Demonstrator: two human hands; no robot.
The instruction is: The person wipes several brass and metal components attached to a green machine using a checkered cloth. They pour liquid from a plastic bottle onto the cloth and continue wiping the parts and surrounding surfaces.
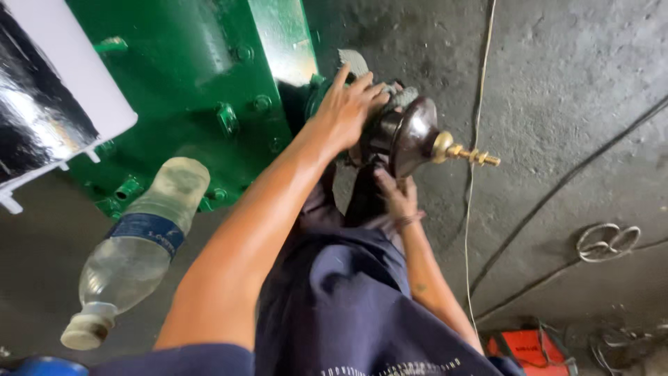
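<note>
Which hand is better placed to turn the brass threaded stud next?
Probably the right hand: it sits under the dark domed part, nearer the brass threaded stud. The left hand lies on top, pressing a grey pad.

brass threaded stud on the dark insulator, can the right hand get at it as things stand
Probably yes. The brass threaded stud sticks out sideways over bare concrete floor with nothing around it. The right hand sits just under the dark insulator, though it seems busy supporting it.

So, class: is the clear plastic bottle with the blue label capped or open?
Capped: the clear plastic bottle with the blue label carries a pale cap on its neck.
</note>
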